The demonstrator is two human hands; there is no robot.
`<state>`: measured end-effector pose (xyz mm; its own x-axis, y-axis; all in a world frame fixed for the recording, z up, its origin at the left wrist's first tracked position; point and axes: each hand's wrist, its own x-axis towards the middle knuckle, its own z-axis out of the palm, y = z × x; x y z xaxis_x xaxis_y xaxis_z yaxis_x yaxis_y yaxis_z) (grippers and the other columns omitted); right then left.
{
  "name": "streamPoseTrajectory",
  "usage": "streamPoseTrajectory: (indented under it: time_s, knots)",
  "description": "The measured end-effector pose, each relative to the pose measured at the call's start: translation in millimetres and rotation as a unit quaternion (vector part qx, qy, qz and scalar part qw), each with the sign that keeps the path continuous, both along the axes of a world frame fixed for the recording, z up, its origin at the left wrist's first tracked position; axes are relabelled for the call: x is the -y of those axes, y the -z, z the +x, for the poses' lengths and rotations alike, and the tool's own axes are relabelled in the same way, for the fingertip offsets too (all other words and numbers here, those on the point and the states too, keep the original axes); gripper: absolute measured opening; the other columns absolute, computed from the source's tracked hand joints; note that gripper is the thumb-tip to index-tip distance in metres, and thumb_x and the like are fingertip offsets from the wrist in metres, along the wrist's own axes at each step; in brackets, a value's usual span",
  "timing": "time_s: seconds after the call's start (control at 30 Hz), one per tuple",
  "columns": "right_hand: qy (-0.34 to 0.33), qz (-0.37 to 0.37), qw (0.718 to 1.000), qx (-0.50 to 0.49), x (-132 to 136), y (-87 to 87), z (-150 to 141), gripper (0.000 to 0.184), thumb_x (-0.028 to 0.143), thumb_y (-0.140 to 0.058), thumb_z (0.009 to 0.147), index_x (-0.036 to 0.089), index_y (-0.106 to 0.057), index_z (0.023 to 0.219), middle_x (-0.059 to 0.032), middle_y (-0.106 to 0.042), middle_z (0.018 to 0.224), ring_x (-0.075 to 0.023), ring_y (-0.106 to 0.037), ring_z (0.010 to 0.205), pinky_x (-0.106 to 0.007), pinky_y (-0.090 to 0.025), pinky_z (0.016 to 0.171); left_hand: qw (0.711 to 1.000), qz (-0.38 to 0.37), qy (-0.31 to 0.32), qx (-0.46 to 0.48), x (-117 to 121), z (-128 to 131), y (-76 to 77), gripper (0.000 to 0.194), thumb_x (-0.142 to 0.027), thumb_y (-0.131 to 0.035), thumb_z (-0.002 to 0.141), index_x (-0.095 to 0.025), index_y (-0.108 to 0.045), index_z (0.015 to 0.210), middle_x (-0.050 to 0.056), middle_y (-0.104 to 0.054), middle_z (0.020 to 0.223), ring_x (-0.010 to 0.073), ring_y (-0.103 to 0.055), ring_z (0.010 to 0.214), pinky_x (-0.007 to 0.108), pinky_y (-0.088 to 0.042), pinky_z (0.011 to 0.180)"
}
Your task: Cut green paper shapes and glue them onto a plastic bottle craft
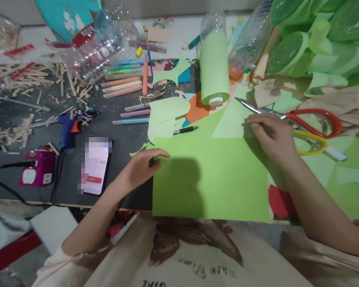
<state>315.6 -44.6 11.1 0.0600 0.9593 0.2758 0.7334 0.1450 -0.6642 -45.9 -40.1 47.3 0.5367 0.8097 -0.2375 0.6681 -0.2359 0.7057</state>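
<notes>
A bright green sheet of paper [233, 179] lies flat at the table's front edge, with a shadow across its left half. My left hand [145, 167] is at the sheet's upper left edge, index finger stretched out and thumb apart from it, holding nothing. My right hand [273, 135] is over the upper right part of the paper, fingers loosely extended to the left. Just behind it are red-handled scissors [314, 117], partly covered by the hand; I see no grip on them. A black pen [186, 130] rests just above the sheet.
A plastic bottle wrapped in light green paper [215, 67] lies behind the sheet. Yellow-handled scissors [312, 142] lie at right, green bottle pieces [290, 52] behind. On the left are a phone [95, 165], a blue glue gun [67, 129], a purple power adapter [37, 167] and several markers [124, 87].
</notes>
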Motion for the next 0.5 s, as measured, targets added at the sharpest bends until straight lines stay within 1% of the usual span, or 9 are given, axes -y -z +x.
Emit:
streamPoseTrajectory:
  time_s: [0.1,0.2,0.27,0.37,0.43,0.5]
  knots:
    - [-0.021,-0.002,0.998,0.057,1.2,-2.6,-6.8,0.009,0.026,-0.057,0.081,0.025,-0.065,0.083,-0.0041,-0.068,0.077,-0.0233,-0.065,0.078,-0.039,-0.052,0.073,0.999,0.036,0.029,-0.017,2.6,-0.6,1.0,0.037,-0.007,-0.044,0.079,-0.018,-0.07,0.104,0.002,-0.072,0.087,0.0104,-0.062,0.065,0.019,-0.048,0.064]
    - [-0.063,-0.006,0.995,0.071,-1.9,-8.1,-19.4,0.012,0.02,-0.056,0.081,0.026,-0.064,0.089,-0.0028,-0.063,0.075,-0.0228,-0.062,0.075,-0.038,-0.051,0.07,0.992,0.091,0.075,-0.049,5.9,5.0,3.5,0.039,-0.004,-0.043,0.082,-0.018,-0.068,0.108,0.002,-0.068,0.084,0.0099,-0.06,0.063,0.02,-0.047,0.063]
    - [-0.101,-0.013,0.993,0.06,-7.3,-13.4,-32.1,0.014,0.018,-0.054,0.083,0.025,-0.063,0.091,-0.0044,-0.065,0.081,-0.023,-0.063,0.077,-0.038,-0.052,0.072,0.978,0.151,0.107,-0.091,7.8,9.3,5.1,0.039,-0.003,-0.044,0.083,-0.018,-0.067,0.109,0.003,-0.066,0.086,0.0111,-0.06,0.065,0.021,-0.047,0.063]
    - [-0.184,-0.017,0.981,0.061,-19.6,-17.6,-55.8,0.017,0.019,-0.052,0.088,0.023,-0.066,0.098,-0.0083,-0.07,0.097,-0.0266,-0.065,0.091,-0.043,-0.052,0.08,0.947,0.248,0.149,-0.138,9.2,14.0,6.9,0.038,-0.001,-0.045,0.083,-0.018,-0.067,0.109,0.005,-0.066,0.087,0.0152,-0.063,0.075,0.023,-0.049,0.067]
    - [-0.232,-0.007,0.97,0.077,-29.1,-14.2,-71.8,0.021,0.021,-0.052,0.09,0.022,-0.067,0.106,-0.0105,-0.071,0.107,-0.0292,-0.064,0.1,-0.048,-0.05,0.087,0.93,0.294,0.167,-0.141,9.1,15.4,8.0,0.035,-0.001,-0.046,0.085,-0.017,-0.067,0.109,0.006,-0.067,0.088,0.0174,-0.065,0.079,0.025,-0.051,0.07]
    - [-0.258,0.002,0.96,0.104,-38.1,-6.3,-85.3,0.024,0.021,-0.053,0.09,0.02,-0.068,0.11,-0.0126,-0.07,0.11,-0.0305,-0.063,0.102,-0.05,-0.05,0.088,0.92,0.321,0.174,-0.14,8.8,15.6,9.1,0.034,-0.002,-0.045,0.087,-0.016,-0.067,0.109,0.008,-0.068,0.091,0.0186,-0.066,0.083,0.027,-0.052,0.073]
